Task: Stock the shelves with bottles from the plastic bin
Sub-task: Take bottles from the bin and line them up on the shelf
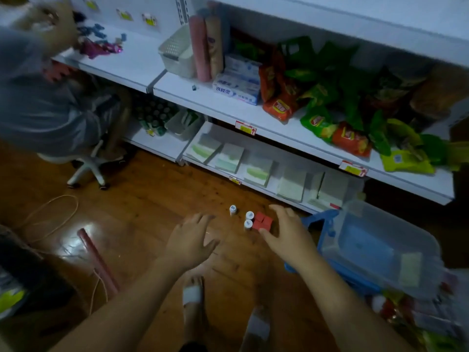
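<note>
The grip of the right hand [286,237] is wide open: the thumb and the forefinger stand on two sides of a small block of red boxes [262,221] on the floor [152,199], but they are not closed on it, and whether the thumb tip already touches the lower corner cannot be told. The grip of the left hand [190,240] is open too, with the fingers spread and nothing in it. It hovers palm down at the lower middle of the frame, a little apart from the boxes. Just beside the boxes, toward the left of the frame, two small white-capped bottles [250,214] stand upright, close to each other, and a third bottle [233,209] stands alone a little further left. The plastic bin [396,224] lies at the right of the frame, near the right hand; inside it only blue and pale shapes show, blurred. The shelves [228,107] run across the upper part of the frame and carry snack bags, tissue packs and flat green and white packs, but no bottle of this small kind can be seen on them. So the task seems to be at an early stage: the bottles are out of the bin and wait on the floor, and the placing on a shelf is probably all still left. Both forearms reach forward and down from the bottom edge of the frame.
</note>
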A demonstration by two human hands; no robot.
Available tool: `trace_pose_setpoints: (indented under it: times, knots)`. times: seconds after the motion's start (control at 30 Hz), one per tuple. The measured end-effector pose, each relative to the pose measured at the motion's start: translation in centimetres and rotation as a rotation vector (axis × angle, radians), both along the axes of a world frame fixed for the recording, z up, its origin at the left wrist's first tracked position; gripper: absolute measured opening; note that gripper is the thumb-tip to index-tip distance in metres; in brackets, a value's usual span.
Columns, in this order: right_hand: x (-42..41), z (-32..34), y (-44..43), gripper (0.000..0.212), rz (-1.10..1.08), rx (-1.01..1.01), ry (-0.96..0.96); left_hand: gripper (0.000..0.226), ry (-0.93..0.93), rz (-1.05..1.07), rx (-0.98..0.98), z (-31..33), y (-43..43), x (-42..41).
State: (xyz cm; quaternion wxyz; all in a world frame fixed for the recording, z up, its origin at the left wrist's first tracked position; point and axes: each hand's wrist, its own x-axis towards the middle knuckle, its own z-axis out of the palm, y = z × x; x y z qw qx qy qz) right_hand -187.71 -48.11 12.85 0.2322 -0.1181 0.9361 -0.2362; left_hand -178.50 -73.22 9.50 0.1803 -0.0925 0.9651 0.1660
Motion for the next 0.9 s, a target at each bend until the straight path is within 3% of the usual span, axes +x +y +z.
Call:
trace_pose_setpoints:
  times: [0.13,0.3,0.4,0.57,0.67,0.8,0.9]
  knots:
    - [-4.0,-10.5,-2.5,0.065,-0.059,0.055,-0.100,0.061,-0.126,0.005,0.085,-11.0,-2.1,-4.4]
    - [-9.7,-30.7,-4.8,0.055,-0.137,0.096,-0.157,0.060,-0.219,0.032,0.242,-31.5,-1.1,-9.3]
    - [-13.4,-43.6,-5.5,0.048,-0.114,0.122,-0.135,0.068,-0.214,0.035,0.290,-44.8,1.2,-11.8]
    - [-18.1,-62.2,-6.3,0.059,0.018,0.267,-0.018,0.076,-0.124,0.116,0.400,-63.6,4.4,-15.0]
    - [-19.7,-69.6,-7.6,0.066,0.077,0.334,0.052,0.083,-0.037,0.165,0.408,-71.3,5.4,-15.9]
    - [-21.2,-74.6,-9.1,0.077,0.150,0.417,0.084,0.077,0.074,0.227,0.430,-77.2,6.0,-17.5]
    - [-21.4,-76.2,-9.2,0.059,0.140,0.425,0.161,0.063,0.174,0.243,0.420,-78.7,6.5,-19.1]
